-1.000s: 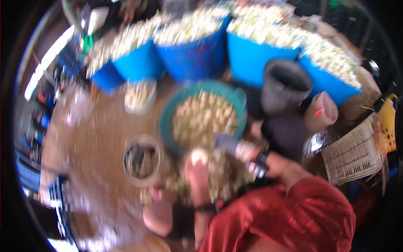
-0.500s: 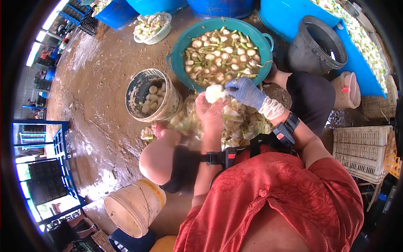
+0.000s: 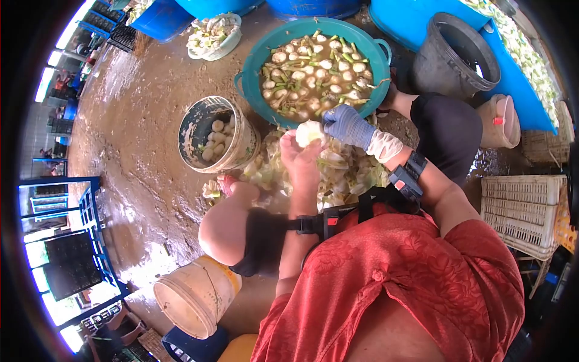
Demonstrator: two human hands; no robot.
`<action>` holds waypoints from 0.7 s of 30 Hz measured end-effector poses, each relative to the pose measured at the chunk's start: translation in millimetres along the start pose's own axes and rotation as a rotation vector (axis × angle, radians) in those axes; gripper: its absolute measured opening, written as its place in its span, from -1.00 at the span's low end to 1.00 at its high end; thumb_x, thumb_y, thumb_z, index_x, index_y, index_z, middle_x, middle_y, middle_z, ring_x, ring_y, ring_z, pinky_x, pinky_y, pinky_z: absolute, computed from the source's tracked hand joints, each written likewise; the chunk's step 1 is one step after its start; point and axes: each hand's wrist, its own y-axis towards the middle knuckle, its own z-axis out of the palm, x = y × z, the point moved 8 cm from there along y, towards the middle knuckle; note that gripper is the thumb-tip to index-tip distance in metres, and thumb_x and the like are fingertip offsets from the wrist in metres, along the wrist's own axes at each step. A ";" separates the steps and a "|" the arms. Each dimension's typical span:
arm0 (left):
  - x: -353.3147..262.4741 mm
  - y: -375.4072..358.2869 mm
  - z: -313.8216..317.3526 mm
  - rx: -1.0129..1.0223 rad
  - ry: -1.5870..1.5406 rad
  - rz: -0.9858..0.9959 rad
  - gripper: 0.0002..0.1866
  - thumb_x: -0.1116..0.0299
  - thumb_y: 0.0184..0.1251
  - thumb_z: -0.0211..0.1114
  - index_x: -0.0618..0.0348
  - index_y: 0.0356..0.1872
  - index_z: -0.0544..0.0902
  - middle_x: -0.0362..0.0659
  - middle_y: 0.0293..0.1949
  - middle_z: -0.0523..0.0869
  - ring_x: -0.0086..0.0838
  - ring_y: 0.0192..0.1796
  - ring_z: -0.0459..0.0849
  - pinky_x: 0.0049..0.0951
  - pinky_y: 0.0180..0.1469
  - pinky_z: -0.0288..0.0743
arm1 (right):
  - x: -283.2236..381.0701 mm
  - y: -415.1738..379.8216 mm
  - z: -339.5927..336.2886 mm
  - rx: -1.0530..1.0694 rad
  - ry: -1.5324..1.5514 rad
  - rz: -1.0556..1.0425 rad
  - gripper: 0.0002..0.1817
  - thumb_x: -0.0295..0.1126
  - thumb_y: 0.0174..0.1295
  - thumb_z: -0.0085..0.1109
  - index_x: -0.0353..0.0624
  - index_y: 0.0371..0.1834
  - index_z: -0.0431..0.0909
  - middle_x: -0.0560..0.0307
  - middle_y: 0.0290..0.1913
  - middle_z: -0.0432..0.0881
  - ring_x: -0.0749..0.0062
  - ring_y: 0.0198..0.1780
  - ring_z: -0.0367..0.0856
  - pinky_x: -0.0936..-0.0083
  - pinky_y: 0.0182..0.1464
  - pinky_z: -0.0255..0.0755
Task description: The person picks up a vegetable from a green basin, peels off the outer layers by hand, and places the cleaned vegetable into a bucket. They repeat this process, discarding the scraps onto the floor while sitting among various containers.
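My bare left hand (image 3: 301, 160) is closed around a pale, round vegetable bulb (image 3: 310, 133), just below the rim of the green tub (image 3: 248, 96). Beside the bulb, on its right, is my right hand (image 3: 348, 127) in a blue glove, with its fingers bent together; whatever they pinch is too small to name. Brown water in the tub holds several whitish bulbs with green stems (image 3: 310, 80). Pale peelings (image 3: 341, 175) lie in a heap on the ground under my hands. To the left, a dirty bucket (image 3: 244, 142) contains several peeled bulbs (image 3: 217, 139).
A bowl of peelings (image 3: 229, 45) stands at the upper left. Black (image 3: 443, 66) and pinkish (image 3: 509, 120) buckets are at the right, above a white crate (image 3: 522, 208). A white bucket (image 3: 202, 295) lies tilted at lower left. Blue tubs (image 3: 313, 9) line the top.
The view has shifted slightly. My right fingers have drawn a little away from the bulb, which shows more fully in my left hand.
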 end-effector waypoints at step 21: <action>3.1 2.2 -0.1 -0.010 -0.047 -0.027 -0.64 0.64 0.04 0.24 0.25 -0.11 0.38 -0.09 -0.15 0.55 -0.32 -0.23 0.58 -0.30 -0.24 0.62 | -25.3 -2.6 2.8 -0.122 0.069 0.140 -0.80 -0.29 -0.05 0.18 -0.19 -0.45 0.64 -0.11 -0.48 0.62 0.09 -0.39 0.62 0.30 -0.24 0.48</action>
